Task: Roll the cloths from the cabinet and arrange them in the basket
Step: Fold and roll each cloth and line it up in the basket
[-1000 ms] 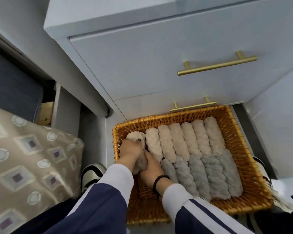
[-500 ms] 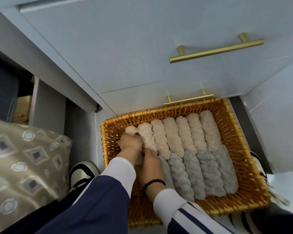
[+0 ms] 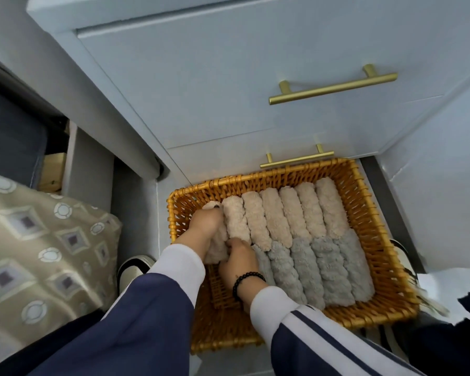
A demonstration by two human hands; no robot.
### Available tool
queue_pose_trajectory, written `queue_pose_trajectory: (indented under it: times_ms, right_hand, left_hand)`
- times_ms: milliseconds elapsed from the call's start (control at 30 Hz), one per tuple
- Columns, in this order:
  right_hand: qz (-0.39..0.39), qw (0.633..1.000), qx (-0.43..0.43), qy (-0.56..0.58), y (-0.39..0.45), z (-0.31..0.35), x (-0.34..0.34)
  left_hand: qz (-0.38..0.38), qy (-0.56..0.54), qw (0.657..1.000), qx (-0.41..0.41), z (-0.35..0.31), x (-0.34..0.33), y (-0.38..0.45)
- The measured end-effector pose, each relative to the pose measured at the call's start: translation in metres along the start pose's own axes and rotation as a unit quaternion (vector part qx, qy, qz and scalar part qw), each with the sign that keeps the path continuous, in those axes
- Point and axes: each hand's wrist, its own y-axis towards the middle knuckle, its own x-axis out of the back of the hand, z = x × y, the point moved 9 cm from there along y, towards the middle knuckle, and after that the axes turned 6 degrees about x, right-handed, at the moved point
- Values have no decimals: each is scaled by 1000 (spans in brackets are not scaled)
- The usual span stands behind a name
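Head view looks down into a golden woven wicker basket [image 3: 369, 213] on the floor before a pale grey cabinet [image 3: 215, 90] with brass bar handles. Both hands work at its left end on a rolled beige fluffy cloth [image 3: 215, 253]: the left hand [image 3: 205, 222] curls over the roll's far part, the right hand [image 3: 238, 263] grips its near end, together hiding most of it. Beside it lie six beige rolled cloths [image 3: 276, 215], and nearer, grey rolled cloths [image 3: 323, 270], the leftmost partly covered by the right wrist.
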Motion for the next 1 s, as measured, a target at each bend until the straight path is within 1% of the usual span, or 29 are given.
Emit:
queue_pose_trajectory:
  times_ms: [100, 200, 333, 500, 600, 700, 900, 1000]
  right_hand:
    - [-2, 1000, -14, 22, -9, 5, 6]
    - [-9, 1000, -23, 16, -19, 12, 16]
    - [-23, 999, -17, 35, -33, 32, 36]
    - [-77, 996, 22, 41, -60, 66, 82]
    - [-105, 992, 56, 38, -85, 87, 112]
    - [-126, 988, 82, 37, -109, 103, 143]
    - [-165, 980, 105, 24, -147, 133, 198]
    - [-184, 974, 130, 10, -170, 156, 229]
  left_hand:
    - [14, -33, 999, -2, -4, 12, -19]
    - [23, -53, 998, -20, -9, 25, -42]
    - [13, -59, 997, -54, -18, 48, -82]
    - [49, -50, 994, -89, -31, 63, -144]
    - [42, -35, 991, -122, -43, 72, -186]
    - [53, -31, 986, -158, -56, 73, -229]
    - [65, -3, 975, -211, -69, 74, -302]
    - [56, -1, 969, -242, -75, 81, -334]
